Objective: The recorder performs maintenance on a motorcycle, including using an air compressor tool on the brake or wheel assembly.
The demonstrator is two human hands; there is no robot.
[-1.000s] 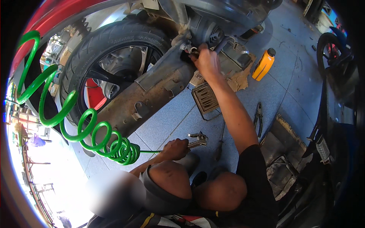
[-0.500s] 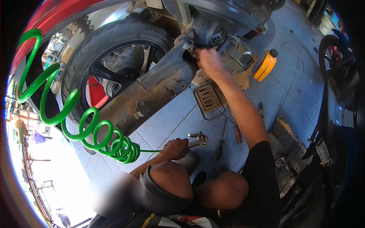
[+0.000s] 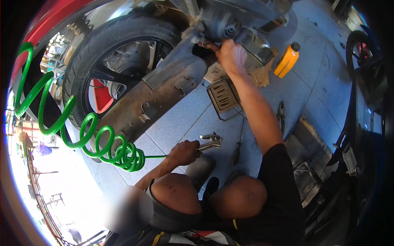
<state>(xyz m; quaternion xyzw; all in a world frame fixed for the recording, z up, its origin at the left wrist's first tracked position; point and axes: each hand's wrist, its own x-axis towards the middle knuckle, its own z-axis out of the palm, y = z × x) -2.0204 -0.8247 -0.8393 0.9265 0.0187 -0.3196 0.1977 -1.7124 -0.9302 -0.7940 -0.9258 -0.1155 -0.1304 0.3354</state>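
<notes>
My left hand (image 3: 184,153) is closed around the grip of a metal air blow gun (image 3: 211,142), held low above the floor before my knees. A green coiled air hose (image 3: 104,141) runs from it toward the upper left. My right hand (image 3: 232,56) reaches forward to the scooter's engine, its fingers bent at a dark opening beside the round engine housing (image 3: 223,28). Its fingertips are partly hidden there, and whatever they pinch cannot be made out. Left of that hand, the long dirty metal case (image 3: 160,92) slants down alongside the rear wheel (image 3: 117,67).
An orange bottle (image 3: 287,61) stands on the tiles at the right. Near my right forearm lie a slotted rectangular part (image 3: 223,97), pliers (image 3: 281,115) and a dark-handled screwdriver (image 3: 237,155). Another motorcycle (image 3: 365,82) stands at the far right.
My right hand has turned slightly at the engine opening, its knuckles higher. My forearm now covers the red-handled screwdriver. The left hand still grips the blow gun; the whole view has shifted a little.
</notes>
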